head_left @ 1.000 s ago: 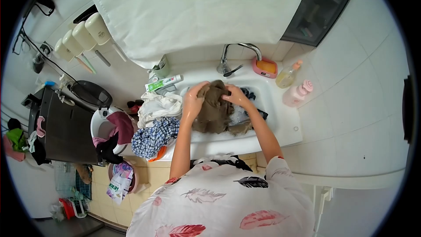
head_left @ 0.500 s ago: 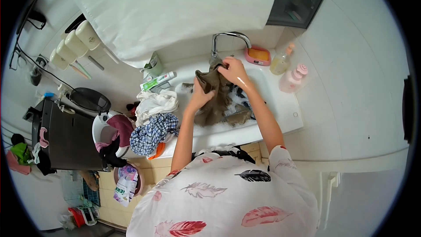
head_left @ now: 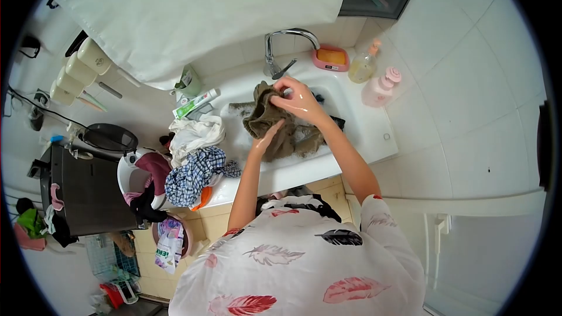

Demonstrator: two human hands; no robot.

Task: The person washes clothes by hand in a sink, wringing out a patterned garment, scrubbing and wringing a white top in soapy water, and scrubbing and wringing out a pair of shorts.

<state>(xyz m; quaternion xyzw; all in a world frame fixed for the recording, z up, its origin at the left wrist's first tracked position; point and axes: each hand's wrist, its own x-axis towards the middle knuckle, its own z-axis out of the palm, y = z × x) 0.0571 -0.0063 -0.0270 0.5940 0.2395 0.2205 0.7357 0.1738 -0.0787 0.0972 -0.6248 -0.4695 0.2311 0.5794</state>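
A wet olive-brown garment [head_left: 275,140] is bunched up over the white sink [head_left: 366,131], its lower part lying in soapy water. My right hand [head_left: 298,102] pinches a folded edge of it from the upper right, fingers curled. Lower down, my left hand [head_left: 266,140] grips the cloth from the near side, its fingers partly hidden by the folds. Dark clothing [head_left: 336,122] shows in the suds behind my right hand. Just beyond the garment stands the chrome faucet [head_left: 269,58].
On the sink's left ledge lie a toothpaste tube [head_left: 196,103], a white cloth [head_left: 199,134] and a blue checked cloth [head_left: 196,175]. A soap dish [head_left: 331,58] and two pump bottles, one clear [head_left: 363,67] and one pink [head_left: 380,88], line the back right. A bucket of clothes [head_left: 132,172] stands left.
The upper part of the garment has been gathered and folded over between my hands. My right hand has turned over the cloth. The view has shifted slightly.
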